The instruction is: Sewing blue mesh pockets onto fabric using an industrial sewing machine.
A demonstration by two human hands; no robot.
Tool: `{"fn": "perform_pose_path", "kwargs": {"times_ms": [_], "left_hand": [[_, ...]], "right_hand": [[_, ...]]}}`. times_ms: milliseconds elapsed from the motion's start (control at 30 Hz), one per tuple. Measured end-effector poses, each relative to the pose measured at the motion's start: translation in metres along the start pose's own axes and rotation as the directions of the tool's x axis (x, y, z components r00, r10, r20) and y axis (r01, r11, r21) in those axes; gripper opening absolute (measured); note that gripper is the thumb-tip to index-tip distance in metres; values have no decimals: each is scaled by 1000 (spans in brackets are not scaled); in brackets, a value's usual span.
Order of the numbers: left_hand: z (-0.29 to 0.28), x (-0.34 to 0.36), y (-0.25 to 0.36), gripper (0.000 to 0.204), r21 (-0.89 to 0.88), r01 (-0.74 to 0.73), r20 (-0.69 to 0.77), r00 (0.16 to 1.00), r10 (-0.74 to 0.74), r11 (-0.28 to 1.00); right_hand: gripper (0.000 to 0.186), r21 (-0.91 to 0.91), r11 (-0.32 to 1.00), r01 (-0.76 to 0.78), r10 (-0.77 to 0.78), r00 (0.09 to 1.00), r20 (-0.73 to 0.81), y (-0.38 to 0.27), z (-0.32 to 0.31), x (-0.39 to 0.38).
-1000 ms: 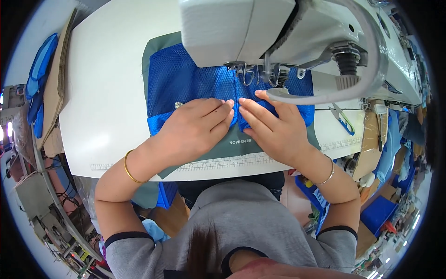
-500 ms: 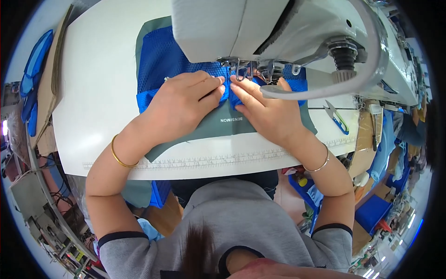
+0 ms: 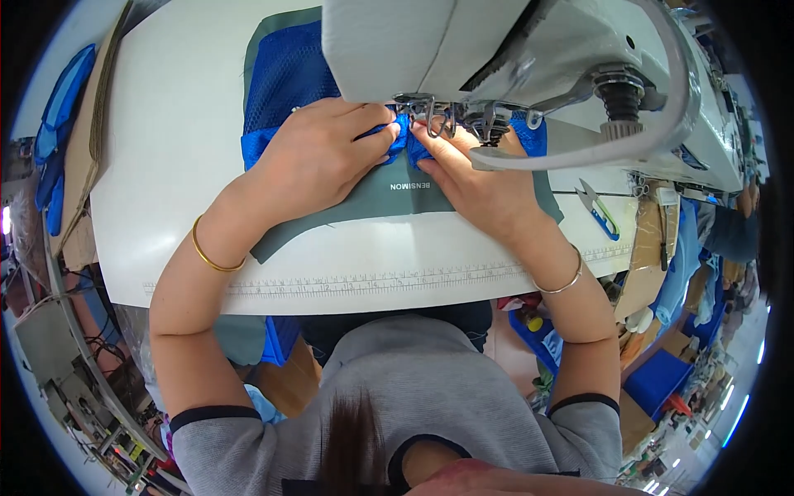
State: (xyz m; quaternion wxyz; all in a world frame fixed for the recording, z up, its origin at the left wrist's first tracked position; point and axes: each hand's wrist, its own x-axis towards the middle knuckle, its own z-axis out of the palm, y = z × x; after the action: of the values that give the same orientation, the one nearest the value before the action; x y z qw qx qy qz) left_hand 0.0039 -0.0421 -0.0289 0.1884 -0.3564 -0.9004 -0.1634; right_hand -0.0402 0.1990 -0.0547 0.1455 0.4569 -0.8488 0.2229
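A blue mesh fabric piece [image 3: 291, 76] lies over a larger grey-green fabric panel [image 3: 364, 205] on the white sewing table. Their far part passes under the head of a white sewing machine [image 3: 376, 50]. My left hand [image 3: 318, 157] pinches a gathered fold of the blue mesh between thumb and fingers, just left of the needle area. Across from it, my right hand [image 3: 488, 186] rests on the blue mesh with its fingers stretched out, the index fingertip close by the metal guides [image 3: 434, 116]. The guides and machine head hide the needle and part of my right fingers.
Thread snips [image 3: 600, 213] with a green and blue handle lie on the table to the right. A printed ruler strip [image 3: 372, 283] runs along the near table edge. Cardboard [image 3: 99, 124] and hanging blue fabric [image 3: 59, 136] stand at the left. A blue bin [image 3: 657, 380] sits lower right.
Both fabrics have moved away from me, farther under the machine head, and both hands have gone slightly forward with them. The snips lie in the same place.
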Motion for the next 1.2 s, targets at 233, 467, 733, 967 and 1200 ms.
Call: {"fn": "perform_pose_path", "kwargs": {"times_ms": [233, 467, 733, 967, 1200], "left_hand": [[-2, -3, -1, 23, -55, 83, 80, 994, -78, 995], [-1, -2, -4, 28, -24, 94, 80, 993, -92, 995], [-1, -4, -5, 29, -20, 106, 93, 990, -104, 994], [-14, -8, 3, 33, -1, 43, 27, 999, -43, 999], [-9, -2, 7, 31, 181, -90, 67, 995, 79, 979]], "right_hand": [[42, -120, 992, 37, -27, 996, 83, 3, 0, -2], [38, -121, 992, 33, -26, 998, 56, 7, 4, 0], [37, -195, 981, 17, -2, 997, 76, 4, 5, -1], [20, -156, 985, 76, -85, 995, -52, 4, 4, 4], [24, 4, 1000, 6, -6, 996, -87, 0, -2, 3]]}}
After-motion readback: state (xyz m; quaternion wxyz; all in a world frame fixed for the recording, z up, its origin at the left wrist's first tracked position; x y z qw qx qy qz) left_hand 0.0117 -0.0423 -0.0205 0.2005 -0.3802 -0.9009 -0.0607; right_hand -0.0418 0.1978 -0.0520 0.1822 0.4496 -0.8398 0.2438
